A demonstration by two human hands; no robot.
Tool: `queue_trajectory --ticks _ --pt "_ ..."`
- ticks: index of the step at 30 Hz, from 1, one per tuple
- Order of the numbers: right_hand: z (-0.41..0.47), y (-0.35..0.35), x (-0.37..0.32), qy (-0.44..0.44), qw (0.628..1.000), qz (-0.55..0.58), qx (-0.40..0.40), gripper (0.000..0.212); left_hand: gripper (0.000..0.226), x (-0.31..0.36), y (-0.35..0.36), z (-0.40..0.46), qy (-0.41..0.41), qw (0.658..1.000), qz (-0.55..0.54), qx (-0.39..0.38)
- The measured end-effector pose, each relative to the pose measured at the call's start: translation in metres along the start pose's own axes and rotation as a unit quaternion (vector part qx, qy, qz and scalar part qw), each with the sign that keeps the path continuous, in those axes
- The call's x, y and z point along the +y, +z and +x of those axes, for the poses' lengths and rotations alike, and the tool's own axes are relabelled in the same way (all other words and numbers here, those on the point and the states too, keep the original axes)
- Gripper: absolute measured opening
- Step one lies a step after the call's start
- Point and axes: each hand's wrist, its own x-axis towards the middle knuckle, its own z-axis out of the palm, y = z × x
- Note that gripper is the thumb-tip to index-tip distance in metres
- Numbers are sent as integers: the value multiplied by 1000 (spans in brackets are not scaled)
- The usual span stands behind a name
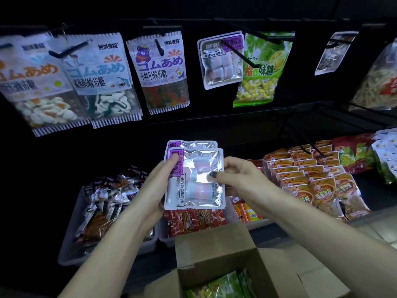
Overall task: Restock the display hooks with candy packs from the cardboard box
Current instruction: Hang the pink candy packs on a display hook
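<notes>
My left hand (160, 179) holds the left edge of two silver and purple candy packs (194, 179), with the thumb curled on the front near the purple strip and the other fingers hidden behind. My right hand (236, 176) pinches the right edge of the front pack, the thumb with a dark nail lying on the silver film and the fingers curled behind it. The two packs are stacked one behind the other, the back one showing a little above and to the left, and both stand nearly upright in the air in front of me, over the bins. Just below my forearms is the open cardboard box (217, 250), with its flaps folded out, and inside it I see green candy packs (225, 284). Under the packs that I hold there is a grey bin (71, 239) with dark wrapped snacks on the left and, beside it, red snack packets (193, 220). To the right lie rows of orange packets (305, 175), leaning one on another. Above, on the dark wall, the display hooks (240, 53) carry more goods: a pack of the same silver and purple kind (221, 61) hangs just above and right of my hands, and beside it a green durian candy pack (261, 69). Further left hang three white gummy packs (160, 72) with striped edges; the two on the far left overlap each other.
</notes>
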Motion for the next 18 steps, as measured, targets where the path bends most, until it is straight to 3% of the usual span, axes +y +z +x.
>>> queue_trajectory --ticks 4,11,15,18 --pt "-5 -2 -3 2 1000 29 3 19 64 0 -2 1 -23 1000 -6 -5" --pt "-7 -3 -6 10 995 74 61 16 33 -5 3 -5 33 999 26 34" --pt "-7 -4 -3 -4 989 63 132 10 10 -7 3 -5 71 994 33 75" --pt "-9 -4 -7 6 979 125 159 11 10 -7 2 -4 73 993 29 82"
